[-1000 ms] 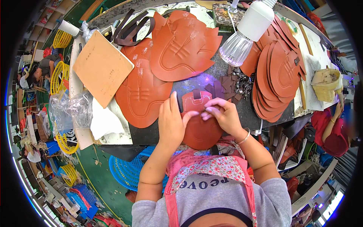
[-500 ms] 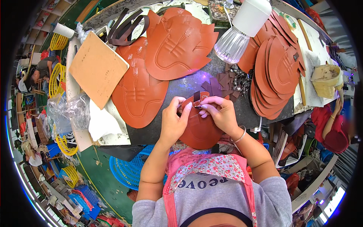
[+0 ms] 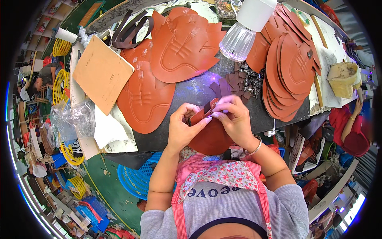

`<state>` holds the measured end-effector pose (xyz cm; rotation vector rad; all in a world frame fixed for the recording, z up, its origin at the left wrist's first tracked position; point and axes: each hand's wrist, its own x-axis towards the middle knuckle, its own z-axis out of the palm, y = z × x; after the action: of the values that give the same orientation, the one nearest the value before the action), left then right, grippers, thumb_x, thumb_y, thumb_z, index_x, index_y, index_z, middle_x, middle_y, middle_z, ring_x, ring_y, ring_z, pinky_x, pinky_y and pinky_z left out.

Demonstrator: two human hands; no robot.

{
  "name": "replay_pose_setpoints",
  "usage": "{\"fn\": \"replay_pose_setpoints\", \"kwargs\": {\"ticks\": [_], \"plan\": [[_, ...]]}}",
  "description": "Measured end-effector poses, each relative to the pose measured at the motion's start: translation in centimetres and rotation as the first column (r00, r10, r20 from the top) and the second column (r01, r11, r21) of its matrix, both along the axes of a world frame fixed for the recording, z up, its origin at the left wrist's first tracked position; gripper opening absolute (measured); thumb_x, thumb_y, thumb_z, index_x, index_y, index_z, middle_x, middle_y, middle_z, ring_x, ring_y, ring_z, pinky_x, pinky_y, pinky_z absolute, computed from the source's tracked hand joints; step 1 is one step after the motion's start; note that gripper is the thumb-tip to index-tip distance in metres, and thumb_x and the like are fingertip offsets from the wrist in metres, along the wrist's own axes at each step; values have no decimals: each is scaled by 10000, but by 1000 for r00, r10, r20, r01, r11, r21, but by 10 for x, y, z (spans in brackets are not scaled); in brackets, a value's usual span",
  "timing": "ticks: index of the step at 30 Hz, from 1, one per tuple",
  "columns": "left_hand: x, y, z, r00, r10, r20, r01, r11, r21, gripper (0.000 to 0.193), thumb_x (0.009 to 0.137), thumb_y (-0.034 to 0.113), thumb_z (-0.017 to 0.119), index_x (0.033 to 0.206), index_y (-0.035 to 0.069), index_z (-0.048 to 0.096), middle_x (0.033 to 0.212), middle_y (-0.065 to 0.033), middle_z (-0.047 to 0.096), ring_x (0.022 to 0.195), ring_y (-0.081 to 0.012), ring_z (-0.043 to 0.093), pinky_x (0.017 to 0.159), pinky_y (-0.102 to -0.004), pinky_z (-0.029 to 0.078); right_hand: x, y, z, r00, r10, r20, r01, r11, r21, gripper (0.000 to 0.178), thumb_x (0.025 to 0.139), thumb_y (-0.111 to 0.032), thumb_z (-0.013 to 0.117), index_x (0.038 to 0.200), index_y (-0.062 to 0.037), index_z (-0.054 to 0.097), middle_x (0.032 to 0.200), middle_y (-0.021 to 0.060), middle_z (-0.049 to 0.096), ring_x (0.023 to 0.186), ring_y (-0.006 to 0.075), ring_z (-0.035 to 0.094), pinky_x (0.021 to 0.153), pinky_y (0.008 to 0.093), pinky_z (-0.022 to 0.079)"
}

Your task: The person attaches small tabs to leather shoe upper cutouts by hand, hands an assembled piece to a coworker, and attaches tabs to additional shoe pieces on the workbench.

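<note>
A reddish-brown leather shoe upper (image 3: 211, 140) is held at the near edge of the dark worktop, its top part bent up between my hands. My left hand (image 3: 185, 124) is closed on its left side, thumb pressed along the fold. The fingers of my right hand (image 3: 234, 119) pinch the upper's top edge, slightly smeared by motion; anything small inside that pinch is hidden. A short dark strip (image 3: 207, 107) stands on the upper between the two hands. Just beyond lie several small dark brown patches (image 3: 238, 84).
Stacked leather uppers (image 3: 292, 75) lie to the right, more uppers (image 3: 183, 49) to the left. A white lamp (image 3: 242, 36) hangs over the worktop. A tan board (image 3: 103, 75), dark straps (image 3: 133, 32) and a white cloth (image 3: 108, 128) occupy the left side. Below is a blue basket (image 3: 137, 177).
The upper's top part has been folded up and turned between my hands. My right fingers have shifted onto its edge, and the small dark thing they pinched no longer shows.
</note>
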<state>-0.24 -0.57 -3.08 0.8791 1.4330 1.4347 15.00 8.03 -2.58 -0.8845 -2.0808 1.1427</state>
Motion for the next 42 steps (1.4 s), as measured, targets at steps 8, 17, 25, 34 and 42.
{"fn": "replay_pose_setpoints", "kwargs": {"ticks": [8,17,25,34,42], "plan": [[2,-5,12,950,0,313,60,981,-182,258,729,-27,728,924,15,565,864,-43,625,776,-73,593,689,-220,501,7,1,10,943,-108,-314,-174,642,-746,225,805,49,649,994,6,533,933,59,604,844,89,577,770,223,486],[8,-3,22,935,145,323,-65,967,-246,277,721,-36,731,956,-20,583,868,-87,655,754,-99,622,686,-225,521,9,0,12,934,-213,-288,-159,472,-867,213,817,-5,661,995,11,546,954,62,626,858,90,588,781,232,498],[7,-5,14,917,134,375,-29,961,-273,262,720,-39,729,938,-14,586,842,-83,656,704,-96,626,637,-223,524,11,-6,7,948,-165,-272,-156,504,-850,290,777,30,690,1022,26,535,971,91,632,895,116,606,815,250,509],[8,-7,11,953,107,283,-37,970,-240,251,709,-38,738,910,-16,588,828,-78,657,711,-90,621,634,-215,515,8,-13,7,946,-211,-244,-29,698,-716,274,757,79,682,979,31,529,927,109,635,841,132,628,758,256,540],[9,-7,14,974,85,212,-40,977,-210,263,694,-28,756,898,-21,590,825,-82,655,717,-90,615,647,-214,511,12,-3,13,966,-187,-179,-75,459,-885,223,749,38,711,884,-5,539,857,62,638,787,93,606,722,223,515]]}}
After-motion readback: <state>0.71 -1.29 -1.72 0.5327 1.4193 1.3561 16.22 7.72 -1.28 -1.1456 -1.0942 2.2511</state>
